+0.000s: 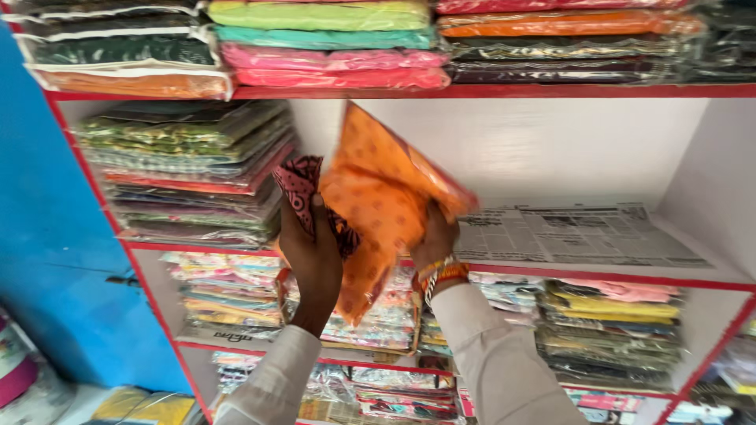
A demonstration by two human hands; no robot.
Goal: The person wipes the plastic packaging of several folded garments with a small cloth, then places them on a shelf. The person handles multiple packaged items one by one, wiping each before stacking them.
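Both hands grasp the orange fabric packet [378, 197] before the shelf [488, 91]: left hand [311, 252] at 9 o'clock, right hand [435, 240] at 4. Likely light, floppy, slippery; grip edges.

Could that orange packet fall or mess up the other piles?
Maybe. Both hands, left hand and right hand, hold the orange packet tilted in the air, so the slippery wrap could slide out. Swinging it sideways might bump the stack of packets beside it, or crumple the newspaper lining the shelf.
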